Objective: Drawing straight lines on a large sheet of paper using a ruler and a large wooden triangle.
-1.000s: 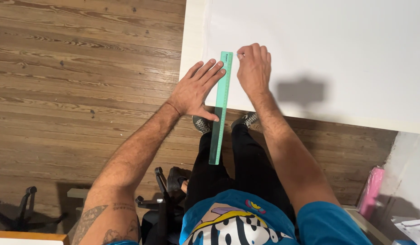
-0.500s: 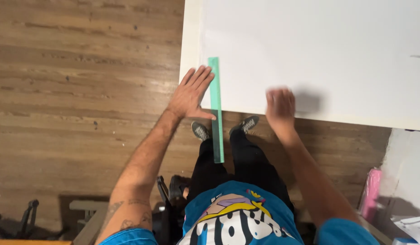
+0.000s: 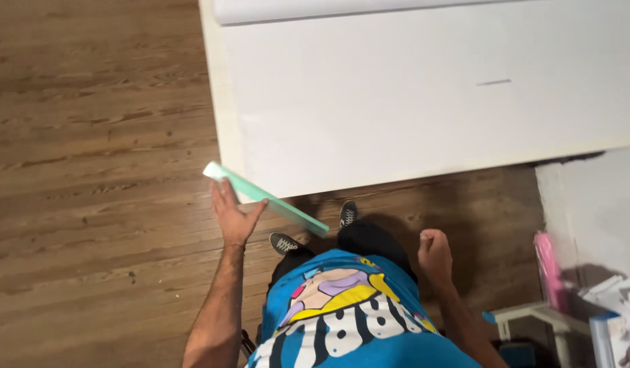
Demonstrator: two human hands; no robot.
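Left hand [image 3: 232, 217]: held out over the wooden floor [image 3: 90, 157], just off the near left corner of the white table [image 3: 424, 102]. It grips a long, flat mint-green ruler [image 3: 267, 199]; the thumb is on the side toward the table, the fingers wrap the underside near the ruler's far end. The ruler runs slantwise from upper left to lower right, one end above the fingers beside the table's pale edge strip, the other end reaching toward the dark sneakers [image 3: 286, 243] below. It appears lifted clear of the tabletop, crossing only the table's corner in view.

Right hand [image 3: 434, 251]: low at the person's side, below the table's near edge, over the floor. Fingers curled into a loose fist; nothing visible in it. It is well apart from the ruler.

Table surface: white sheet covering most of it, a short dark pencil line [image 3: 493, 82] on the far right part, a rolled or folded white edge [image 3: 397, 8] along the top.

Person: blue printed shirt [image 3: 342, 313], dark trousers, standing at the table's near edge.

Surroundings: a pink object [image 3: 550, 262] and a small white stand [image 3: 529, 317] at lower right, beside a white wall section; details there are too small to tell
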